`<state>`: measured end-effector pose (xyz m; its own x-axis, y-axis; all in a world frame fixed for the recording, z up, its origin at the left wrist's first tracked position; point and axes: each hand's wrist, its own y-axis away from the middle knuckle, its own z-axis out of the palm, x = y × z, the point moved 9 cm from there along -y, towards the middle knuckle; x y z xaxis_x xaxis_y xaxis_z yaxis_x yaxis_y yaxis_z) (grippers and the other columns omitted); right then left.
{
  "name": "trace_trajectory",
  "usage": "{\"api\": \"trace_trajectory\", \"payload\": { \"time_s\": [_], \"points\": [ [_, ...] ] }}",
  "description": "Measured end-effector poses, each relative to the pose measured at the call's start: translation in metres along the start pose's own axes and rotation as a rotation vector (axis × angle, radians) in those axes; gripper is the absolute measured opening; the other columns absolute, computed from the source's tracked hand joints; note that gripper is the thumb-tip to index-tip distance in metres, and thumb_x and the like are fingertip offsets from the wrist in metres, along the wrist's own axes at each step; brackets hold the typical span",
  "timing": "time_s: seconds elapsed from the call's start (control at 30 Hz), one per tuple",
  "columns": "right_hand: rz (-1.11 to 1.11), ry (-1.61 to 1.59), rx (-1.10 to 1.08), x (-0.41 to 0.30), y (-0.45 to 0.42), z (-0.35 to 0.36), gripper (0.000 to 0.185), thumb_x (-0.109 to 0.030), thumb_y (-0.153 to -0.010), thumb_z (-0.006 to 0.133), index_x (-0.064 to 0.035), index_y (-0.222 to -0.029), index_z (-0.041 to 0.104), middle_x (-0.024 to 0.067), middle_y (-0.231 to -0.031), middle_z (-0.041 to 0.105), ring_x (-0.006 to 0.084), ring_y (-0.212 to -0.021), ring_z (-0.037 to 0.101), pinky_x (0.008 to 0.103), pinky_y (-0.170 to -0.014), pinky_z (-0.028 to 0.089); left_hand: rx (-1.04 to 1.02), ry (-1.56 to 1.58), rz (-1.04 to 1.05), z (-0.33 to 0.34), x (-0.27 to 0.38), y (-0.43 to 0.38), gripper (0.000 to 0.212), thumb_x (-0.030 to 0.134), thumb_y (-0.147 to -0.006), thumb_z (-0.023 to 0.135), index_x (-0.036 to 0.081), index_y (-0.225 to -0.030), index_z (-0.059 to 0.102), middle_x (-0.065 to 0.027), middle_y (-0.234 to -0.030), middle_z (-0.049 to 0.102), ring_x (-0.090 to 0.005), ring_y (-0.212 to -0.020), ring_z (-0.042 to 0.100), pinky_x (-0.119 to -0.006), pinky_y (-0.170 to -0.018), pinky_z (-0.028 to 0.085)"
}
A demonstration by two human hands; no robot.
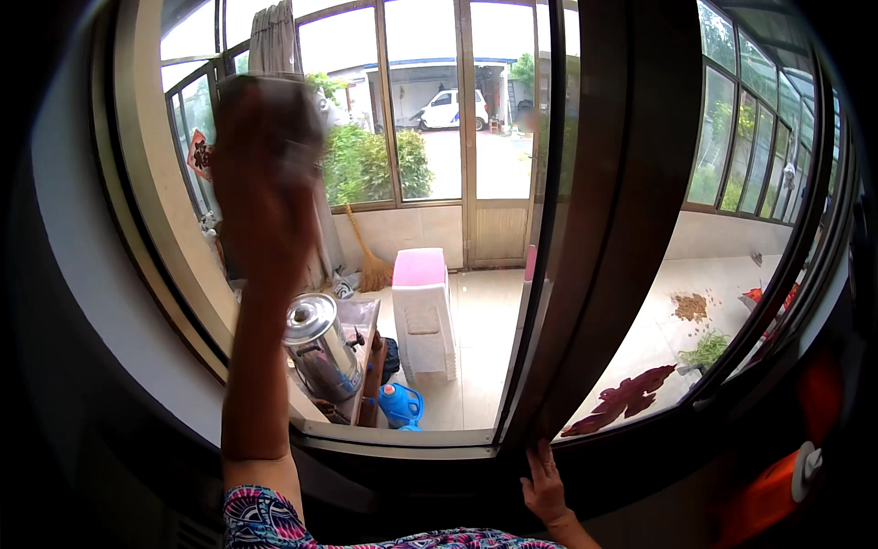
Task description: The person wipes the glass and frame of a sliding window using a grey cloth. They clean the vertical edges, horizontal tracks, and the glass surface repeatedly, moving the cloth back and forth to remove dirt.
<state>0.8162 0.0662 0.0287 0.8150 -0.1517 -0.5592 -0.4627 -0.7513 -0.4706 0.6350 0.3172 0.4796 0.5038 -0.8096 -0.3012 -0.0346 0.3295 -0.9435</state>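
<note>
My left hand (264,185) is raised at the upper left, its arm stretched up before the window. Its fingers press a dark, blurred cloth-like thing (271,110) against or close to the window pane; motion blur hides the grip's details. Low at the right of centre, my right hand (547,491) rests its fingertips on the bottom of the dark window frame (603,206), fingers extended, with nothing visible in it. The pale metal sill track (398,439) runs between the two arms.
Beyond the window stand a steel urn (319,343), a blue plastic jug (400,406), a white stand with a pink top (422,316) and a straw broom (374,267). An orange container (765,491) is at the lower right.
</note>
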Motion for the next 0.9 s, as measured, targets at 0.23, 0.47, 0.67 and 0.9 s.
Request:
{"api": "trace_trajectory", "payload": {
  "time_s": [0.23,0.47,0.67,0.9],
  "points": [
    [-0.023,0.012,-0.021,0.006,0.001,0.0,0.066,-0.001,-0.073,0.066,0.0024,-0.136,0.046,0.0277,-0.149,0.033,0.0444,-0.137,0.034,0.0434,-0.111,0.035,-0.404,0.102,0.55,0.023,0.142,0.036,0.019,0.027,-0.082,0.063,0.03,-0.1,0.067,-0.0013,-0.115,0.061,-0.0244,-0.118,0.054,-0.047,-0.098,0.044],
    [-0.062,-0.018,-0.065,-0.002,-0.004,-0.002,0.066,0.0,-0.073,0.067,0.0023,-0.136,0.047,0.0262,-0.15,0.034,0.0424,-0.137,0.036,0.0416,-0.11,0.036,0.018,0.037,-0.03,-0.008,-0.028,-0.087,0.044,0.023,-0.094,0.056,0.006,-0.134,0.049,-0.0142,-0.119,0.057,-0.0276,-0.106,0.059,-0.039,-0.088,0.049],
    [-0.036,0.02,-0.031,0.012,0.002,-0.009,0.066,0.0,-0.073,0.067,0.0021,-0.136,0.047,0.0257,-0.15,0.034,0.041,-0.137,0.037,0.0412,-0.11,0.036,-0.416,0.184,0.2,0.054,0.131,0.029,0.029,0.027,-0.083,0.065,0.022,-0.111,0.063,-0.0032,-0.115,0.062,-0.0217,-0.112,0.057,-0.039,-0.098,0.041],
    [-0.067,0.049,-0.084,0.013,0.0,-0.012,0.066,-0.001,-0.073,0.068,0.0017,-0.135,0.048,0.0255,-0.149,0.035,0.0399,-0.136,0.039,0.0406,-0.109,0.037,-0.288,0.14,0.293,0.041,0.139,-0.002,0.037,0.026,-0.071,0.073,0.023,-0.108,0.066,-0.0042,-0.116,0.056,-0.0302,-0.122,0.049,-0.048,-0.096,0.043]
  ]
}}
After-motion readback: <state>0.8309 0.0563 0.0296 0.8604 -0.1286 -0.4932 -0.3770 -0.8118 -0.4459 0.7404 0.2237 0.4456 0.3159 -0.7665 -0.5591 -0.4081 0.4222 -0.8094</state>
